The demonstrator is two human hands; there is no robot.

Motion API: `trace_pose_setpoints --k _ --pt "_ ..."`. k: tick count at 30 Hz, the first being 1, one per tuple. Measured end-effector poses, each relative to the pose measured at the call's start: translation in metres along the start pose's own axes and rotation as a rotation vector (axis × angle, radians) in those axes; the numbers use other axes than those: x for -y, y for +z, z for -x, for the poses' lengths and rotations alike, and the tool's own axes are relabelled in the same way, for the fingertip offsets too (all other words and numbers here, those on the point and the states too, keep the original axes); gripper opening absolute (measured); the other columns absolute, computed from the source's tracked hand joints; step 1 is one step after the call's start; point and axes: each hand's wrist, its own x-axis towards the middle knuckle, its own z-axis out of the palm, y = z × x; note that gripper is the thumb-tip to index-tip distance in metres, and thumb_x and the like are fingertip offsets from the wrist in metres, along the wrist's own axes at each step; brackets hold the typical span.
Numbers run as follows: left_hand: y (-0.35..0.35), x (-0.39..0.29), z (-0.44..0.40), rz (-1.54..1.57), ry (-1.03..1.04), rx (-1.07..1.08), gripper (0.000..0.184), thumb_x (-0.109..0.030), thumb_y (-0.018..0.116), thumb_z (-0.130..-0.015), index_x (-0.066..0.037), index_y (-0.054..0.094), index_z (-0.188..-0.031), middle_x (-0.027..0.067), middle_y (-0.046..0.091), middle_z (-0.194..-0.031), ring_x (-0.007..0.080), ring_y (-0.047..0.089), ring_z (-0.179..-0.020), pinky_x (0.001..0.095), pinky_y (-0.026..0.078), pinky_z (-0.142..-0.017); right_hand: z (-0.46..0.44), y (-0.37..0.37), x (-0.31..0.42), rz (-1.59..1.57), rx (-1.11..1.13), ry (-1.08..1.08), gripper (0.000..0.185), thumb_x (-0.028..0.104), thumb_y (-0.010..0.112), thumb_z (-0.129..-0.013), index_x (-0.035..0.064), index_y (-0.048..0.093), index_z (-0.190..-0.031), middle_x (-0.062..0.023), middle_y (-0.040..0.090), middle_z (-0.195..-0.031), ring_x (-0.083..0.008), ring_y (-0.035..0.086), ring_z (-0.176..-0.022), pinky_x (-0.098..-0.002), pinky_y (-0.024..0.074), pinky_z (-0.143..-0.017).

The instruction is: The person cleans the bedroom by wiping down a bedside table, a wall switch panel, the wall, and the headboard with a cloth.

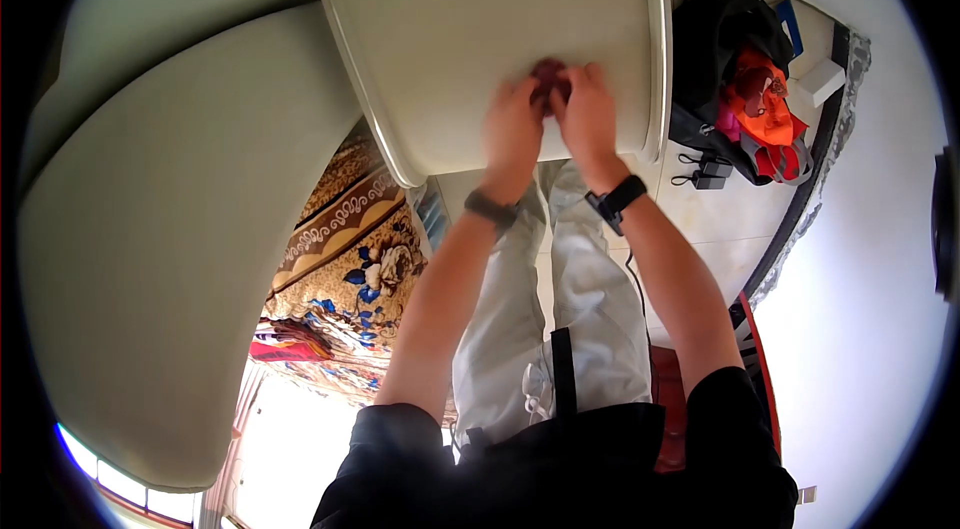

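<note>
A small dark red, rounded thing (549, 75) is between my two hands, over the pale cream surface (470, 29). Blur keeps me from telling what kind of thing it is. My left hand (513, 129) grips it from the left, fingers curled in towards it. From the right, my right hand (588, 117) closes on it too, with the thumb pressed near its lower side. The fingertips of both hands meet around it and partly cover it. Whether it touches the surface beneath, I cannot tell.
A black bag (725, 49) with orange and red cloth (765, 104) lies on the floor at right, beside a black power adapter (710, 172) and a white box (823, 81). A flower-patterned cover (375, 274) is at left, below a large cream panel (180, 229).
</note>
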Motion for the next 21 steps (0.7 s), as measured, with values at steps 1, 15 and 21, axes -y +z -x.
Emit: trace_pose_setpoints --k 1,15,21 --pt "-0.006 0.012 0.015 -0.003 -0.052 0.021 0.020 -0.020 0.063 -0.089 -0.015 0.065 -0.108 0.0123 0.064 -0.100 0.0364 0.065 -0.087 0.0461 0.053 -0.070 0.013 0.009 0.005 -0.031 0.041 0.004 0.014 0.006 0.065 -0.085 0.0036 0.061 -0.099 -0.0172 0.059 -0.100 -0.0408 0.063 -0.082 -0.0475 0.0521 -0.069" --pt "-0.100 0.120 0.015 -0.234 -0.063 -0.181 0.022 -0.015 0.061 -0.090 -0.011 0.061 -0.112 0.0136 0.063 -0.101 0.0377 0.065 -0.089 0.0466 0.054 -0.072 0.020 0.118 0.104 -0.015 0.191 -0.221 0.015 0.007 0.057 -0.086 0.0040 0.059 -0.101 -0.0169 0.058 -0.098 -0.0358 0.067 -0.083 -0.0424 0.0570 -0.068" --pt "-0.064 0.109 0.062 -0.148 -0.127 0.018 0.019 -0.018 0.066 -0.088 -0.008 0.064 -0.104 0.0178 0.067 -0.097 0.0391 0.065 -0.091 0.0453 0.053 -0.075 0.064 0.084 0.070 -0.116 0.324 -0.002 0.020 0.014 0.048 -0.093 0.0014 0.063 -0.097 -0.0230 0.063 -0.100 -0.0397 0.065 -0.088 -0.0494 0.0536 -0.076"
